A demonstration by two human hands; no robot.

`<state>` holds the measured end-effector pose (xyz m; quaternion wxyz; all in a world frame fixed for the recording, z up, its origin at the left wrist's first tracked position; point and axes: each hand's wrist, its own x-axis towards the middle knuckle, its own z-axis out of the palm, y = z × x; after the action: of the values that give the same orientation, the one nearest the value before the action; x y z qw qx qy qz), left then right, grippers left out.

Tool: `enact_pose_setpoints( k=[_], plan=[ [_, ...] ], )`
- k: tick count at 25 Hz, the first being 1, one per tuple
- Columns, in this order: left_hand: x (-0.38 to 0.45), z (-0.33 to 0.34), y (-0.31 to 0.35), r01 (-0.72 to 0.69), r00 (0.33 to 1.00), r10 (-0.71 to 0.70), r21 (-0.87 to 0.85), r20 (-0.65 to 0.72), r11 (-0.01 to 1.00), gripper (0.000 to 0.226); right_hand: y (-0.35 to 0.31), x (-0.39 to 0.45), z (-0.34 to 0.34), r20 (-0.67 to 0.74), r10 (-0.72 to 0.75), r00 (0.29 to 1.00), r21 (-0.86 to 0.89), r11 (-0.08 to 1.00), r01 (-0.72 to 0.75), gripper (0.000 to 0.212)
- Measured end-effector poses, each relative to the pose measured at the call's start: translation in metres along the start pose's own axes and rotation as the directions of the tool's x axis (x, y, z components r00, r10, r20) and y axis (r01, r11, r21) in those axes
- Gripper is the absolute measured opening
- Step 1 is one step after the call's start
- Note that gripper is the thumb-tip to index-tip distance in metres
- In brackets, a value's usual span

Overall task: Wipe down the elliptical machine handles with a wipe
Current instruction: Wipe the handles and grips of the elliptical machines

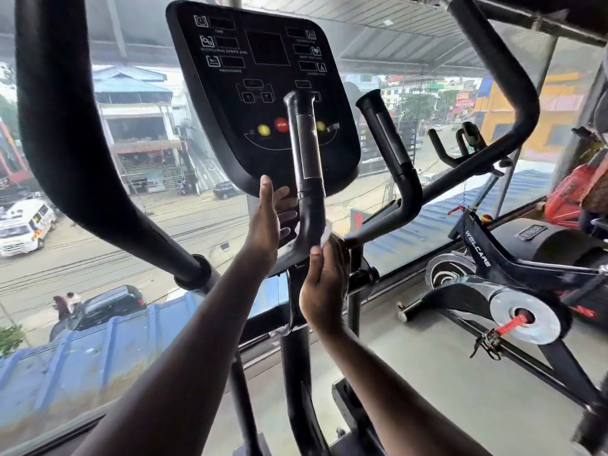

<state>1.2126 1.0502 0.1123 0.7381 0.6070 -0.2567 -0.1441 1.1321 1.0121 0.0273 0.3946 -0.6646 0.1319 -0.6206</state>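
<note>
2 bare forearms reach up and forward from the bottom of the view. The right hand [324, 284] grips a white wipe [325, 234] against the lower bend of the inner left handle [307, 179] of the elliptical; its thumb lies along the near side and its fingers [339, 255] curl round the tube, so only a small corner of the wipe shows above them. The left hand [268, 218] is raised just left of that same handle, palm turned toward it, fingers straight and close together, with the fingertips passing behind the tube; whether they press on it cannot be told. Below the hands the machine's central post [294, 350] runs down out of view.

To the left a thick padded moving arm [62, 126] sweeps down from the top edge to a joint near the left forearm. Its partner, the right moving arm [513, 80], bends down from the upper right. Between them stands the inner right handle [388, 139], upright, with a silver sensor strip on it.

Behind the inner handles is the black console [263, 93], with a red STOP button [281, 125] and 2 yellow buttons.

Farther right, a black exercise bike [513, 274] stands on the grey floor [427, 373]. Beyond the window [148, 225] lie a street, parked cars, a white van [24, 225] and buildings.
</note>
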Motion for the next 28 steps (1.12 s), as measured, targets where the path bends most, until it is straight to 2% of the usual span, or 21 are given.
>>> enact_pose_setpoints(
  k=[4, 6, 7, 9, 10, 13, 16, 17, 19, 21, 24, 27, 28],
  plan=[
    [-0.009, -0.006, -0.019, 0.039, 0.999, -0.039, 0.031, -0.01, 0.999, 0.075, -0.005, 0.0, -0.002, 0.051, 0.156, 0.986, 0.145, 0.976, -0.162, 0.033],
    [-0.013, -0.01, -0.027, 0.025, 1.0, -0.024, 0.052, -0.009, 0.998, 0.074, -0.011, -0.015, 0.007, 0.048, 0.106, 0.993, 0.056, 0.992, -0.109, 0.047],
    [-0.015, -0.013, -0.031, 0.009, 1.0, -0.009, 0.072, 0.0, 0.997, 0.074, -0.01, -0.03, 0.012, 0.085, 0.084, 0.993, 0.004, 0.996, -0.085, 0.054],
    [-0.016, -0.021, -0.041, -0.026, 1.0, 0.025, 0.108, 0.011, 0.994, 0.074, 0.004, -0.049, 0.016, 0.21, 0.137, 0.968, 0.006, 0.99, -0.142, 0.059],
    [-0.016, -0.026, -0.046, -0.026, 1.0, 0.026, 0.111, -0.002, 0.993, 0.072, 0.009, -0.053, 0.017, 0.208, 0.193, 0.959, 0.02, 0.979, -0.201, 0.055],
    [-0.017, -0.038, -0.06, 0.054, 0.994, -0.046, 0.079, -0.098, 0.995, 0.063, 0.015, -0.046, 0.026, 0.07, 0.351, 0.934, 0.079, 0.931, -0.356, 0.043],
    [-0.018, -0.048, -0.075, 0.139, 0.982, -0.126, 0.088, -0.138, 0.986, 0.058, 0.016, -0.034, 0.039, 0.183, 0.459, 0.87, 0.036, 0.881, -0.472, 0.03],
    [-0.019, -0.051, -0.08, 0.152, 0.977, -0.134, 0.098, -0.164, 0.984, 0.053, 0.018, -0.031, 0.044, 0.211, 0.493, 0.844, 0.014, 0.862, -0.507, 0.027],
    [-0.021, -0.058, -0.085, 0.159, 0.967, -0.141, 0.068, -0.214, 0.985, 0.03, 0.021, -0.029, 0.051, 0.168, 0.504, 0.847, -0.007, 0.86, -0.51, 0.023],
    [-0.026, -0.062, -0.086, 0.172, 0.968, -0.166, 0.015, -0.19, 0.985, 0.01, 0.027, -0.03, 0.056, 0.169, 0.532, 0.83, -0.001, 0.842, -0.54, 0.017],
    [-0.032, -0.063, -0.096, 0.198, 0.976, -0.188, 0.092, -0.105, 0.976, 0.007, 0.037, -0.027, 0.063, 0.343, 0.69, 0.638, 0.061, 0.661, -0.748, 0.022],
    [-0.027, -0.062, -0.111, 0.164, 0.981, -0.15, 0.11, -0.125, 0.98, 0.009, 0.044, -0.03, 0.055, 0.304, 0.667, 0.68, 0.043, 0.703, -0.71, 0.023],
    [-0.026, -0.061, -0.113, 0.153, 0.979, -0.134, 0.117, -0.156, 0.981, 0.01, 0.047, -0.031, 0.05, 0.306, 0.66, 0.686, 0.1, 0.694, -0.713, 0.021]
  ],
)
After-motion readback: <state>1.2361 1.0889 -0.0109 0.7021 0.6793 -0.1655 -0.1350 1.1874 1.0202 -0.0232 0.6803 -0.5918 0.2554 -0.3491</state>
